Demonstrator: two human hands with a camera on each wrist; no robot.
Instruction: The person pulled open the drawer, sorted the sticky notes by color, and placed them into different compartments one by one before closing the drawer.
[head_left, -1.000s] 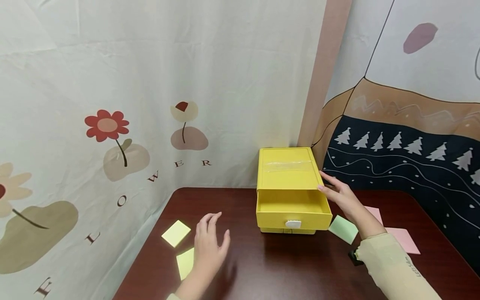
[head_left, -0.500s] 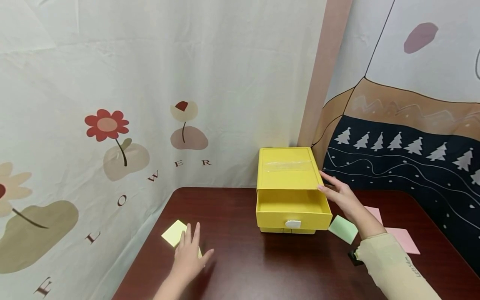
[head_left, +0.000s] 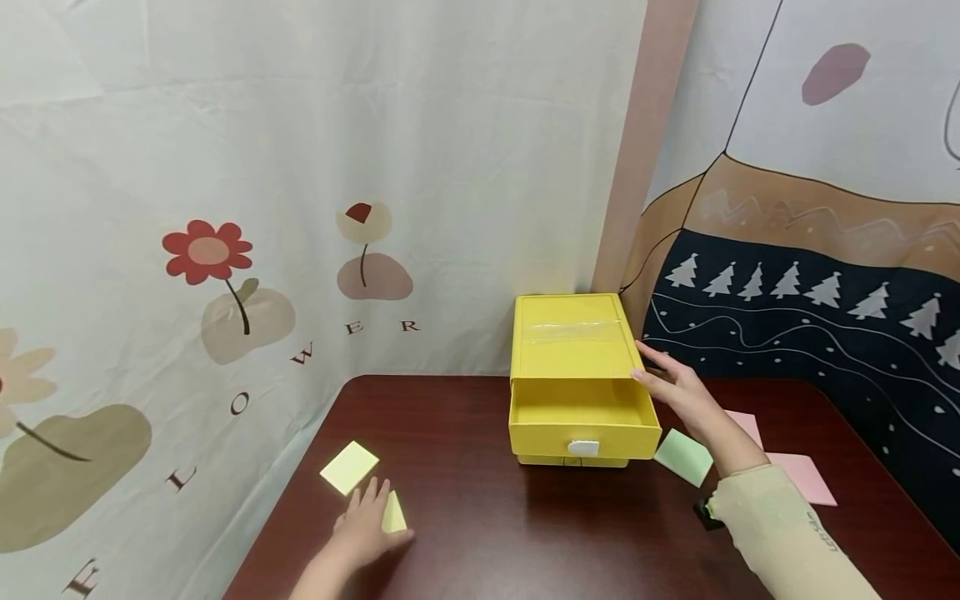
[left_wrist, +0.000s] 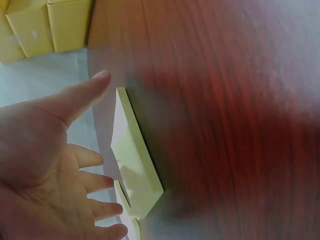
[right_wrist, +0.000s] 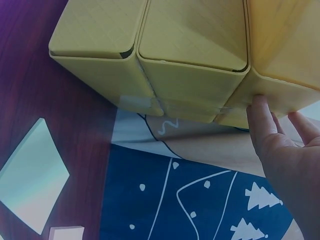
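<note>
I get an evenly lit head view, a soft shadow darkening the bench (head_left: 573, 517) near the yellow drawer unit (head_left: 573, 360), its clear tape (head_left: 573, 332) glinting. Pale glare hazes my left wrist view's upper right; my right wrist view is dimmer, purple-tinged at upper left.

Table: dark reddish-brown tabletop (head_left: 480, 529), streaked wood grain, rounded far corners.
Back, right of middle: yellow drawer unit (head_left: 573, 358), upright, its top drawer (head_left: 543, 440) pulled out.
Left side: far yellow pad (head_left: 349, 468), square; near yellow pad (head_left: 393, 514) close to it, partly hidden.
Right side: green pad (head_left: 684, 457) near unit; farther right, front pink pad (head_left: 804, 479) and back pink pad (head_left: 745, 427), both partly hidden.
</note>
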